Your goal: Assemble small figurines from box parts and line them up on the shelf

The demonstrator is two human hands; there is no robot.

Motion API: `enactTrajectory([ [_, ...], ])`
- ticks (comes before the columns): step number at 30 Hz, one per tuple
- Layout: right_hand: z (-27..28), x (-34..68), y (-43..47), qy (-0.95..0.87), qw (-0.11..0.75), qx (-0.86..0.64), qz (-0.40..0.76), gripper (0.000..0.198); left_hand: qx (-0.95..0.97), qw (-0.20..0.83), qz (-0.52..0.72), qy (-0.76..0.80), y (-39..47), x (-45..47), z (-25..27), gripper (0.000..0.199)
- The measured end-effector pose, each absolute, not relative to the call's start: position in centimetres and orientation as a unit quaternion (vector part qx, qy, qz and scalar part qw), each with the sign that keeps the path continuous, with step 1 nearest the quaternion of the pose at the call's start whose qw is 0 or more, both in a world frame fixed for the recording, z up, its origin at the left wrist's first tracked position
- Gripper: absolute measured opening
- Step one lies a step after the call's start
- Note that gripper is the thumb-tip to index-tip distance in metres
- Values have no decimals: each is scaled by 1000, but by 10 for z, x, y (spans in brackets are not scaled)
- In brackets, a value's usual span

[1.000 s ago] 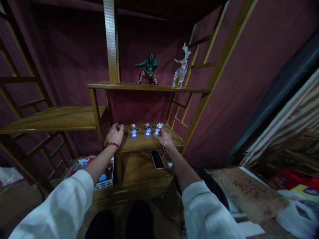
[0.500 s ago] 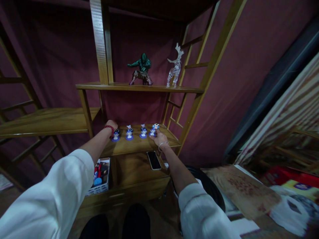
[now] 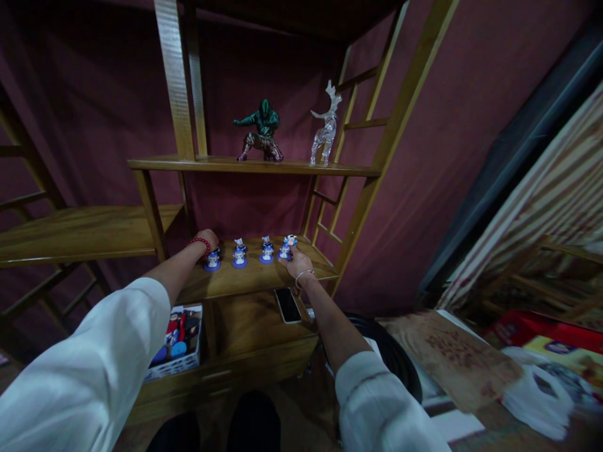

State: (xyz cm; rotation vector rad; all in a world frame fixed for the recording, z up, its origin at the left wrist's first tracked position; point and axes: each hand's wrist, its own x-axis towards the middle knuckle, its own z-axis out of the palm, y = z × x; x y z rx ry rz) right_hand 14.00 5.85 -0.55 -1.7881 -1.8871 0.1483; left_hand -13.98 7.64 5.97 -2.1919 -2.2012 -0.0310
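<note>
Open box with patterned sides (image 3: 188,362), nearest, below and nearer than the left fingers: it holds a jumble of red items (image 3: 174,326), dark pieces and round blue pieces (image 3: 178,349), too small to identify. The phone (image 3: 287,306) lies dark-screened below the right fingers. On the shelf (image 3: 226,283), the right hand (image 3: 298,262) has its fingers against the rightmost front figurine (image 3: 284,252); whether they grip it cannot be told. The left hand (image 3: 208,238) reaches beyond the leftmost front figurine (image 3: 213,260), its fingers hidden, their state indeterminable. Between the two hands stand the middle figurines (image 3: 240,258) in two rows. Above the fingers, the upper shelf (image 3: 211,166) bears a green crouching figure (image 3: 264,125) and a clear deer (image 3: 325,132).
</note>
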Motion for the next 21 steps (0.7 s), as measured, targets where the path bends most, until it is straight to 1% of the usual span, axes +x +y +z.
enactTrajectory([
  [4,-6,140,59,-701,268,-658,57,39,-691,10,2,-723,79,-136,61,26],
  [7,-6,140,59,-701,271,-657,62,41,-690,11,0,-724,78,-131,63,29],
  [10,-6,140,59,-700,268,-659,62,42,-693,19,3,-721,75,-126,65,29],
  [15,-5,140,58,-700,261,-663,52,37,-706,26,10,-707,69,-119,70,28],
  [21,-6,139,59,-697,267,-663,53,40,-704,24,10,-710,66,-115,71,31],
])
